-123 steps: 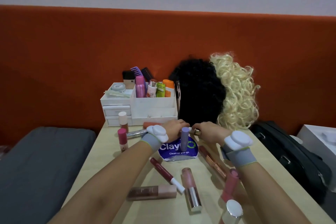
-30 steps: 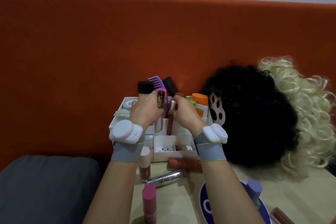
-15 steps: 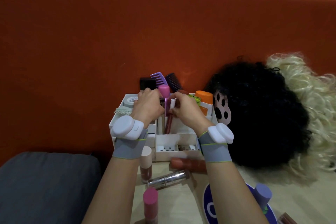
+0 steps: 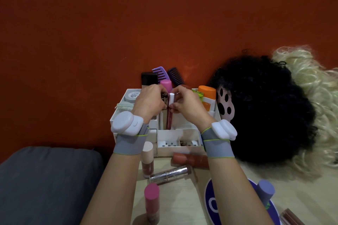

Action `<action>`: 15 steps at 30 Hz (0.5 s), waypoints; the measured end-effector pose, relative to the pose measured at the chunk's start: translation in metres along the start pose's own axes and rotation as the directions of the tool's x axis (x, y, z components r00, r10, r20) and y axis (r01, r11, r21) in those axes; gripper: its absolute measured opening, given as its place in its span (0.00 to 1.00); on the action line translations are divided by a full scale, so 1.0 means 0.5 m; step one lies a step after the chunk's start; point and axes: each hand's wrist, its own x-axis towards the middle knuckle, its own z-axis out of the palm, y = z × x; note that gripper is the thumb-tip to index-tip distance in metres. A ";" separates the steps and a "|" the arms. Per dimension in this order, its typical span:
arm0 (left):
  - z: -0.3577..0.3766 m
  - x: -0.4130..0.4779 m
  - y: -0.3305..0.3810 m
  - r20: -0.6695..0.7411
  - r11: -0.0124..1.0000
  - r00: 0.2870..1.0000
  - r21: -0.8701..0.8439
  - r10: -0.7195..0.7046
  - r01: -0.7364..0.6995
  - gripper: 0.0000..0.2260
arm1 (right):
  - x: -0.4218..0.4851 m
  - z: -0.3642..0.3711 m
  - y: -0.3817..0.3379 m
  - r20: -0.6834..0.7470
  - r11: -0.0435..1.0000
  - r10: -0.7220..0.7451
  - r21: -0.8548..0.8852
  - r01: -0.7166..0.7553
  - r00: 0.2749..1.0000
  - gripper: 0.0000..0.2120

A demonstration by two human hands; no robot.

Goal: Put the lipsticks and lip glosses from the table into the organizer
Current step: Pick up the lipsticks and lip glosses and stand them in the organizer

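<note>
A white-capped lip gloss (image 4: 170,118) is held upright in the white organizer (image 4: 175,136), with its dark red tube lowered into a tall middle compartment. Its cap is pinched between the thumb and curled fingertips of the right hand (image 4: 186,107). Just beside it, a gold lipstick (image 4: 164,101) is gripped by the curled fingers of the left hand (image 4: 148,102). A silver tube (image 4: 169,173) and a pink-capped gloss (image 4: 151,201) are seen on the table (image 4: 182,199).

Hardly anything reads from here. A blue round pack (image 4: 210,204) on the worktop (image 4: 182,197) shows one white rounded letter, perhaps "O", the rest being covered. Print on the jar lid (image 4: 133,95) in the organizer (image 4: 175,134) and on the orange tube (image 4: 207,97) is too small to read.
</note>
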 end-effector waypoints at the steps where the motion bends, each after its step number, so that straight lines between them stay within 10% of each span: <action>1: 0.000 0.000 0.000 -0.001 1.000 1.000 -0.002 0.001 -0.001 0.18 | 0.001 0.000 0.001 -0.005 1.000 -0.002 0.010 0.002 1.000 0.15; 15: 0.002 0.000 -0.002 -0.013 1.000 1.000 -0.003 0.005 -0.005 0.18 | -0.004 -0.005 0.008 0.081 0.997 0.069 0.037 -0.072 0.994 0.12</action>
